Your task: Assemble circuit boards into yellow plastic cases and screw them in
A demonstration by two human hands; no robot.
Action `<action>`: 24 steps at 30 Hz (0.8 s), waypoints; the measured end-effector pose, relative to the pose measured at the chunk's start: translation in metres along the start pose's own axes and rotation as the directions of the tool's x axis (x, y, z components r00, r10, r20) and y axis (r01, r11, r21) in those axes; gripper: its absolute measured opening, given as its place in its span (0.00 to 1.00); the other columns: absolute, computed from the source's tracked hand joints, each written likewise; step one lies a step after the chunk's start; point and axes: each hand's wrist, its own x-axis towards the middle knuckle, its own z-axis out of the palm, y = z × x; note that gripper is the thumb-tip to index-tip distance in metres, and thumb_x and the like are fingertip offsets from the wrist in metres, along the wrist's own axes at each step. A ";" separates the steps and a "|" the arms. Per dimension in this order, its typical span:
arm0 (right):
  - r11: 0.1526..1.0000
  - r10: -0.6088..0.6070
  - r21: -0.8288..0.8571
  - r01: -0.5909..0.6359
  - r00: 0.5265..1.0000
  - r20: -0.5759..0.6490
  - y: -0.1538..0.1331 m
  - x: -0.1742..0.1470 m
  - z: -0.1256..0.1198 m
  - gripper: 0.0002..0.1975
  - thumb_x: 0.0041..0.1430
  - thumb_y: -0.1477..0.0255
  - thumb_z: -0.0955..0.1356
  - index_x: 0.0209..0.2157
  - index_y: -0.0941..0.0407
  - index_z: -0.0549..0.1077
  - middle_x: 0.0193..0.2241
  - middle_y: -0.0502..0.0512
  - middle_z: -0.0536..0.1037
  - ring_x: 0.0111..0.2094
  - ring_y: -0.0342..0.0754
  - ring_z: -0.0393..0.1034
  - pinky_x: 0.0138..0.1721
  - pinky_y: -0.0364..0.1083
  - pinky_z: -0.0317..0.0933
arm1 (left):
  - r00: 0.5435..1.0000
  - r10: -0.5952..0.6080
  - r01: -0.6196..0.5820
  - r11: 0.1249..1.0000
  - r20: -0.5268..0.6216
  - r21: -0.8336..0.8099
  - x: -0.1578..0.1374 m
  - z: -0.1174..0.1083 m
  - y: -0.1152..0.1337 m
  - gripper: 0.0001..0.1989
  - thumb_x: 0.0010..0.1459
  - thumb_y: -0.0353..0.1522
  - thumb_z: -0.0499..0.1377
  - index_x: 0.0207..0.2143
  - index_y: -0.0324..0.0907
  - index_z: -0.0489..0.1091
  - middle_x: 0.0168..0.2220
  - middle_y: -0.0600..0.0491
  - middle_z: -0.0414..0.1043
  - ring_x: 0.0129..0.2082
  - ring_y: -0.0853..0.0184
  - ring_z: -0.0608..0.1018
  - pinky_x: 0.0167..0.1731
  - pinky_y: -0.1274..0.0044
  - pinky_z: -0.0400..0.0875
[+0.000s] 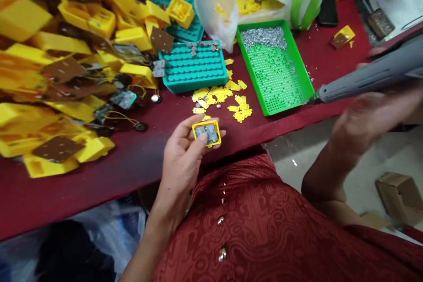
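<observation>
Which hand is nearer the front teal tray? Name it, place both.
Left. The left hand, holding a yellow case, is on the wearer's side of the front teal tray, not touching it. The right hand, with the grey screwdriver, is farther right, beyond the green tray.

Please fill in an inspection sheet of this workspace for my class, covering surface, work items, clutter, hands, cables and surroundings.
Surface: table with a dark red cover.
Work items: small yellow case with a circuit board inside; grey power screwdriver; green tray with silver metal pieces massed at its far end.
Clutter: heaped yellow parts at left; turquoise tray; loose flat yellow pieces; plastic bag.
Hands: left hand holds the small yellow case; right hand is blurred at the screwdriver, its grip unclear.
Cables: thin yellow wires lead to a dark round part.
Surroundings: open cardboard box on the pale floor.
</observation>
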 end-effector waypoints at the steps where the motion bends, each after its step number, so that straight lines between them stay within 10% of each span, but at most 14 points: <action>1: 0.993 -0.109 0.021 0.113 0.982 -0.157 0.006 0.002 0.006 0.38 0.63 0.38 0.70 0.61 0.51 0.65 0.53 0.60 0.73 0.57 0.54 0.75 0.58 0.57 0.71 | 1.000 -0.003 0.003 1.000 0.005 0.016 0.001 0.002 0.000 0.21 0.58 0.36 0.73 0.52 0.43 0.74 0.49 0.46 0.85 0.42 0.59 0.89 0.34 0.77 0.86; 4: 0.949 -0.223 0.147 0.277 0.925 -0.308 0.014 0.010 0.023 0.21 0.67 0.55 0.74 0.52 0.54 0.72 0.43 0.55 0.78 0.39 0.45 0.78 0.40 0.46 0.74 | 1.000 -0.015 0.014 0.999 0.017 0.039 0.005 0.007 -0.003 0.22 0.58 0.37 0.74 0.52 0.43 0.73 0.48 0.46 0.85 0.43 0.59 0.89 0.34 0.77 0.85; 8: 0.844 -0.303 0.414 0.341 0.940 -0.156 0.011 0.021 0.032 0.14 0.72 0.63 0.70 0.54 0.54 0.79 0.40 0.52 0.77 0.30 0.39 0.76 0.27 0.41 0.69 | 0.996 -0.060 0.059 0.998 0.065 0.022 0.010 0.015 -0.007 0.23 0.57 0.39 0.74 0.51 0.44 0.74 0.49 0.46 0.85 0.39 0.61 0.90 0.32 0.78 0.84; 13: 0.788 -0.270 0.576 0.217 0.963 0.007 0.000 0.029 0.038 0.20 0.72 0.53 0.69 0.54 0.52 0.76 0.28 0.48 0.75 0.22 0.39 0.70 0.19 0.39 0.65 | 0.986 -0.127 0.125 0.992 0.106 0.020 0.014 0.021 -0.013 0.24 0.57 0.39 0.75 0.52 0.43 0.73 0.50 0.46 0.85 0.38 0.62 0.89 0.32 0.77 0.85; 18: 0.809 0.000 0.578 0.106 0.984 -0.181 -0.020 0.035 0.063 0.27 0.64 0.45 0.73 0.44 0.55 0.72 0.22 0.44 0.63 0.18 0.38 0.62 0.16 0.41 0.56 | 0.980 -0.159 0.158 0.987 0.116 0.013 0.015 0.021 -0.016 0.24 0.57 0.39 0.75 0.52 0.43 0.73 0.49 0.46 0.86 0.38 0.63 0.89 0.32 0.79 0.84; 24: 0.911 -0.006 0.404 0.087 0.980 -0.198 -0.009 0.037 0.090 0.28 0.66 0.41 0.70 0.45 0.52 0.64 0.24 0.44 0.61 0.19 0.37 0.61 0.21 0.41 0.55 | 0.980 -0.161 0.161 0.987 0.115 0.003 0.014 0.022 -0.013 0.24 0.57 0.40 0.76 0.52 0.43 0.73 0.48 0.48 0.86 0.38 0.63 0.89 0.35 0.77 0.86</action>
